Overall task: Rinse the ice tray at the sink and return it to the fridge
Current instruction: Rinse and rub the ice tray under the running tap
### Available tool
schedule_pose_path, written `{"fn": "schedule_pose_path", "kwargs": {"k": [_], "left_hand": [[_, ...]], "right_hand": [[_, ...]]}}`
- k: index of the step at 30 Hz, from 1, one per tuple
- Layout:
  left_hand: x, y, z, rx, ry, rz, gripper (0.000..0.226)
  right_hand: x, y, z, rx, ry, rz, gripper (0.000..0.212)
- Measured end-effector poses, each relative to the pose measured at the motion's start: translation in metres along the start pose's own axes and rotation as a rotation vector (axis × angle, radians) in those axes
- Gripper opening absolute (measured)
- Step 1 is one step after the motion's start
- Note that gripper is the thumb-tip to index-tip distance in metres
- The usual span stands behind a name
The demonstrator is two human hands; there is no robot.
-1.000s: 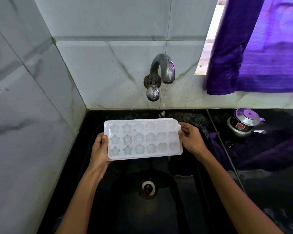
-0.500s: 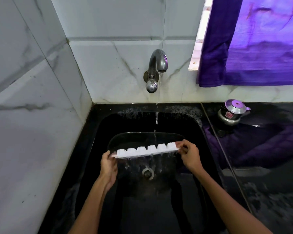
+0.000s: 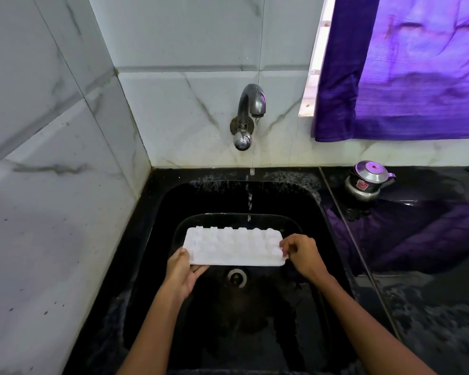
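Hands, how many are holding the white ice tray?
2. The left hand grips the ice tray at its left end, and the right hand pinches its right end, over the sink.

A glossy black stone counter [image 3: 431,307] runs along the white marble-veined wall tiles, with a deep black rectangular sink basin [image 3: 333,239] sunk into it at the left. A round metal drain [image 3: 236,277] sits in the basin floor. On the counter's back edge, right of the basin, stands a small lidded steel pot [image 3: 366,183] (a red label on its side). The counter surface looks wet.
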State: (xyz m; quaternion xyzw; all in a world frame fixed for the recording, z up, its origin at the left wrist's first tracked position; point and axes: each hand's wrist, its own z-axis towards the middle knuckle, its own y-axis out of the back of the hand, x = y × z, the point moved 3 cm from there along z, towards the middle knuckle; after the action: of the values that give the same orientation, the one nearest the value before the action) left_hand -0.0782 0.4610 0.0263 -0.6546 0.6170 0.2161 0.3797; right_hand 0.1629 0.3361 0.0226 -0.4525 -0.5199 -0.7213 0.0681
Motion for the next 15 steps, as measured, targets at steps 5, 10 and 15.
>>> {"fn": "schedule_pose_path", "kwargs": {"k": [5,10,15], "left_hand": [[-0.012,-0.018,-0.004,0.006,-0.134,-0.107,0.037],[-0.025,-0.041,-0.004,0.019,-0.204,-0.176,0.039],[-0.049,-0.05,0.006,0.013,-0.244,-0.232,0.039]], "right_hand": [[0.037,0.015,0.028,-0.199,-0.09,0.09,0.031],[0.084,-0.009,0.061,0.014,0.042,-0.227,0.053],[0.108,-0.035,0.062,0.205,0.363,-0.436,0.068]]}}
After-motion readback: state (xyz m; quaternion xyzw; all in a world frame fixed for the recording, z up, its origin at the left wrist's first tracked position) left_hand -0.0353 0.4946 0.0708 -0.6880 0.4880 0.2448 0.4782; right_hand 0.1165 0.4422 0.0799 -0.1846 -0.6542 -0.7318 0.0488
